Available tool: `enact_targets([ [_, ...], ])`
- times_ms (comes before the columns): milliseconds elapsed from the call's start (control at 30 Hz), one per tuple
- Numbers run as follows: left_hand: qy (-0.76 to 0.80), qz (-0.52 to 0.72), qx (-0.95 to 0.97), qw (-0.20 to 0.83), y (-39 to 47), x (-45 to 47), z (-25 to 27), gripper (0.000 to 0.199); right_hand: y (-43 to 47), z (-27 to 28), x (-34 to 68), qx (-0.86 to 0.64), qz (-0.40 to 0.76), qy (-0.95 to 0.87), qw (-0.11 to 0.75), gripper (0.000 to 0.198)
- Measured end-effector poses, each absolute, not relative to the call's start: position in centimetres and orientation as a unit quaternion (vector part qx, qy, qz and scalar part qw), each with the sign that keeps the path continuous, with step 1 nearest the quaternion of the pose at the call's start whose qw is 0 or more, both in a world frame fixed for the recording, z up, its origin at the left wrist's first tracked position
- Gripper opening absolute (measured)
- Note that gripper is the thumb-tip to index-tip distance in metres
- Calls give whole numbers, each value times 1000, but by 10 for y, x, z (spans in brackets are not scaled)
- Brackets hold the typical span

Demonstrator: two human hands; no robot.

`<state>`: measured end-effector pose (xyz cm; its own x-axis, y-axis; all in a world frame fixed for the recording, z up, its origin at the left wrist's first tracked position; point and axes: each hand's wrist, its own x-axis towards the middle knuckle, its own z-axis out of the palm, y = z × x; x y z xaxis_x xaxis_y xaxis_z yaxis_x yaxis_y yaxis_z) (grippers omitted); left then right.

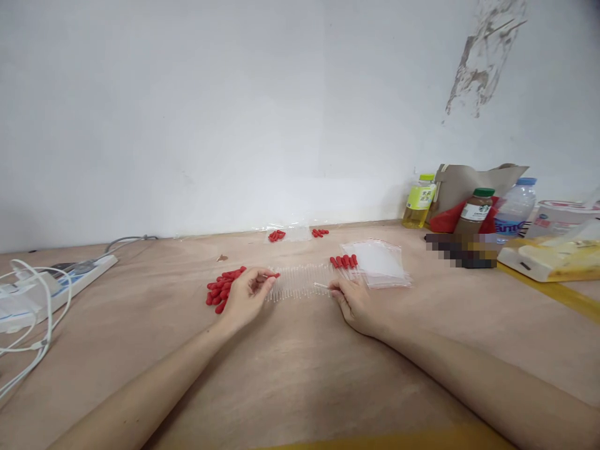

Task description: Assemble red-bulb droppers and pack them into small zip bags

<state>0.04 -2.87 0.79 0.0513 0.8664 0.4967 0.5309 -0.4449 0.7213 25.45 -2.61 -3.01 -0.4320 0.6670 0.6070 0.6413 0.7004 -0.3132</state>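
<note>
My left hand (249, 292) pinches a small red rubber bulb (275, 275) between thumb and fingertips. Just left of it lies a heap of red rubber bulbs (217, 292). Between the fingers of my right hand (352, 304) is a thin clear dropper tube (321, 286), its end pointing left. A row of clear dropper tubes (297, 281) lies side by side on the table between my two hands. Beyond my right hand are several tubes fitted with red bulbs (344, 260), resting at the edge of a stack of clear plastic bags (380, 262).
Near the wall lie two bags with red bulbs (276, 235) in them. A white power strip (89, 284) with cables is at the left. On the right stand a yellow-capped bottle (419, 201), a green-capped bottle (475, 212), a water bottle (517, 206) and a tissue pack (553, 259).
</note>
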Motion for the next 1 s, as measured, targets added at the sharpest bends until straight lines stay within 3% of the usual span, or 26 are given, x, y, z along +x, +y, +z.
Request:
enact_targets([
  [100,496,464,656,328,-36,18,-2,18,-26,-30,254,-383,28,-848,365,13],
  [233,468,483,629,389,-40,31,-9,19,-28,-26,251,-375,37,-847,374,9],
  [667,436,429,672,417,-46,33,-12,26,-36,-20,242,-368,36,-857,358,10],
  [800,454,415,700,361,-46,34,-10,30,-38,-19,241,-363,41,-863,350,11],
  [1000,445,428,734,283,-44,34,-13,22,-39,-17,242,-350,54,-873,336,14],
])
